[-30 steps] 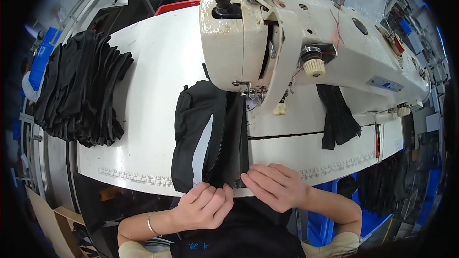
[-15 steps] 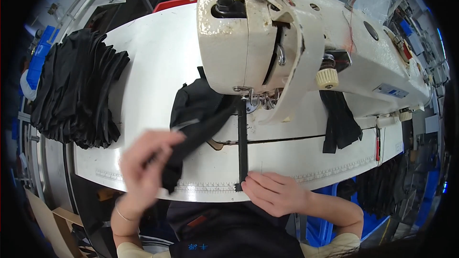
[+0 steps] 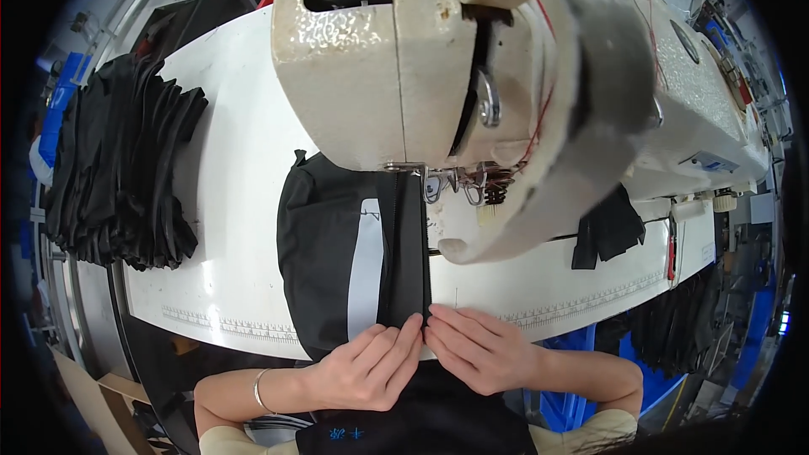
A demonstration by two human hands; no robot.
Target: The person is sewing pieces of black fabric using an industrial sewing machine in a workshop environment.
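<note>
A black fabric piece [image 3: 316,236] with a pale grey stripe [image 3: 365,270] lies spread on the table, its far end under the sewing machine's presser foot [image 3: 431,190]. Along its right edge runs a narrow black strip [image 3: 411,244] that looks like zipper tape. At the near end, my left hand [image 3: 375,364] is closed, pinching the fabric edge and the strip. Close beside it, nearly touching, my right hand [image 3: 479,347] pinches the strip's end from the right. The exact grip is partly hidden by the fingers.
The cream sewing machine head [image 3: 337,93] looms over the work. A thick stack of black fabric pieces [image 3: 118,168] stands on the left of the table. More black strips [image 3: 608,232] lie on the right, near a small red tool [image 3: 672,254]. A ruler scale [image 3: 581,303] follows the front edge.
My left hand has brought the fabric rightward and laid it along the strip, showing the grey stripe. It now sits by my right hand, which stays near the strip's end. The view has moved closer.
</note>
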